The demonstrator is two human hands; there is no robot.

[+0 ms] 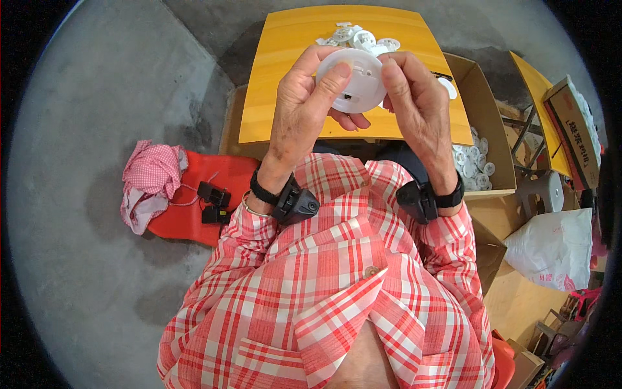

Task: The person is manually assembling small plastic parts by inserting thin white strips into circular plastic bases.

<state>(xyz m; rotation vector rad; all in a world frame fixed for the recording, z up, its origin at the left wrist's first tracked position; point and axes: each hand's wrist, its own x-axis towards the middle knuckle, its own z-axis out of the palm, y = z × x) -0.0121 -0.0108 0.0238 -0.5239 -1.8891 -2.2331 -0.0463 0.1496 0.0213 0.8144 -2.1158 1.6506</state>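
Note:
A round white plastic disc-shaped housing (360,84) is held up above the near part of the yellow table, its face turned toward me. It has a small dark slot low on that face. My left hand (310,91) grips its left side, thumb across the front and fingers behind. At the disc's upper right edge, my right hand (414,87) pinches the rim between thumb and bent fingers. Whether the right fingers also hold a small piece cannot be made out. Beyond the hands, a pile of white round plastic parts (364,40) lies on the table.
The yellow table (278,78) stands before me. Right of it, a cardboard box (495,129) holds several white round parts (472,159). A white plastic bag (551,246) and a grey stool (552,192) are farther right. On the left, a red stool (188,217) carries a checked cloth (153,175) and black devices (214,201).

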